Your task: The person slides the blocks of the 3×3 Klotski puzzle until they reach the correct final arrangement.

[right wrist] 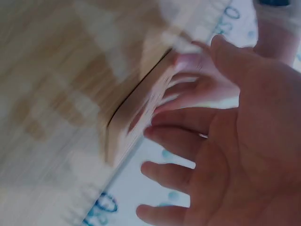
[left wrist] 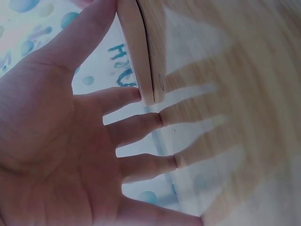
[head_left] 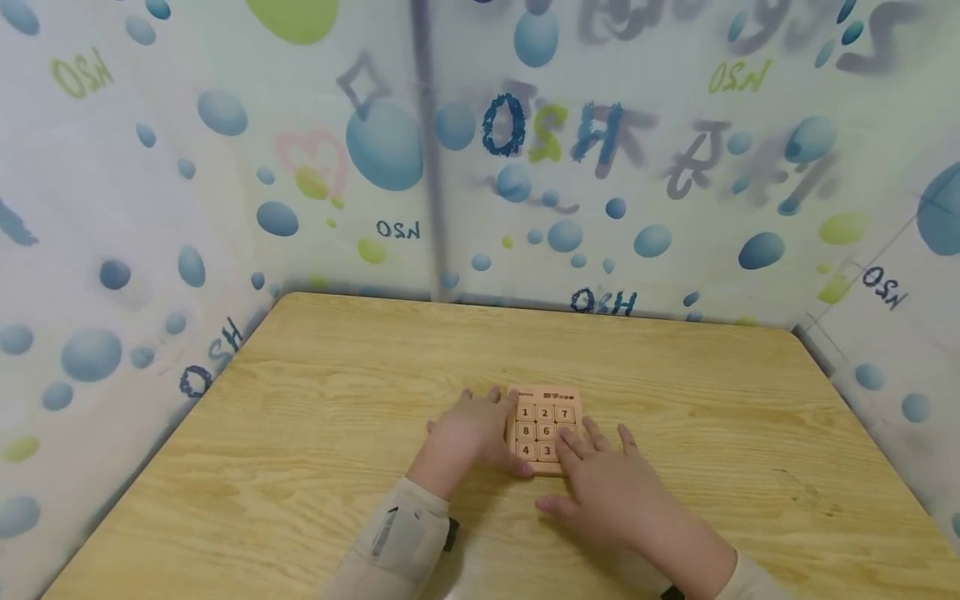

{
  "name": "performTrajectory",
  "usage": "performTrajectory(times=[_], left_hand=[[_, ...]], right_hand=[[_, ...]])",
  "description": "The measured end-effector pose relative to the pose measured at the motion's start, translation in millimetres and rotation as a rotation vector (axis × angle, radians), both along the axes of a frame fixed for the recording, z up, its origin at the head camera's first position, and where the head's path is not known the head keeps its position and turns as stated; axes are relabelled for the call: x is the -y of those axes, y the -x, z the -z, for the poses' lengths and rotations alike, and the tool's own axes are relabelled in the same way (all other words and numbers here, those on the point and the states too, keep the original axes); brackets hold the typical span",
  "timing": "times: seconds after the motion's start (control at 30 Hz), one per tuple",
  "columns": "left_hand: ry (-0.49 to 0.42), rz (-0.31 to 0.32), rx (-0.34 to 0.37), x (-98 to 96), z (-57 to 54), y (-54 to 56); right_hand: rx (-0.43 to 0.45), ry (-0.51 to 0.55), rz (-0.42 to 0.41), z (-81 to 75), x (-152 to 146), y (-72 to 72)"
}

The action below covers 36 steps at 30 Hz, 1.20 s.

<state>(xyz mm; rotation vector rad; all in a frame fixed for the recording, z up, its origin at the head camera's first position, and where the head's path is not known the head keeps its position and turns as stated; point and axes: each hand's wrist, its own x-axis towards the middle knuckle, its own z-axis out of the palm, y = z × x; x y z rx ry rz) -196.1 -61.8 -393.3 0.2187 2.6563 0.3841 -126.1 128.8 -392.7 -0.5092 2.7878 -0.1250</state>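
The number puzzle (head_left: 546,429) is pale orange with dark numerals; the table (head_left: 337,375) shows yellow-tan wood grain. Beyond its far edge, the whitish wall (head_left: 697,218) bears blue and green spots.

The number puzzle (head_left: 535,422) lies on the table (head_left: 262,467) between the hands (head_left: 471,429) (head_left: 615,492), the wall (head_left: 510,212) behind.

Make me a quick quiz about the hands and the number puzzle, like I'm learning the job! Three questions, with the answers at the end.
1. In the top row of the number puzzle, which number sits between 1 and 7?
A) 3
B) 2
C) 8

2. True or false: the number puzzle is standing up on one edge on the table.

3. Which reaches over the number tiles: the left hand or the right hand?

Key:
1. B
2. False; it lies flat.
3. The right hand.
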Motion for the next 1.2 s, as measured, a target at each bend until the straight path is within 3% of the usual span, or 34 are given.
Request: performTrajectory(times=[0.2, 0.4, 0.63, 0.9, 1.2], left_hand=[[0.003, 0.005, -0.002, -0.5, -2.2, -0.1], [0.001, 0.005, -0.008, -0.3, -3.9, 2.1], [-0.007, 0.006, -0.008, 0.1, -0.2, 0.2], [-0.030, 0.003, -0.025, -1.6, 2.6, -5.5], [-0.020, 0.002, -0.034, -0.8, 4.5, -4.1]], right_hand=[[0.031, -0.005, 0.014, 4.8, -14.0, 2.5], [0.070, -0.022, 0.001, -4.4, -14.9, -3.3], [0.023, 0.022, -0.082, 0.0, -4.7, 14.3], [0.059, 0.021, -0.015, 3.1, -27.3, 14.2], [0.031, 0.079, -0.088, -4.7, -14.0, 27.8]])
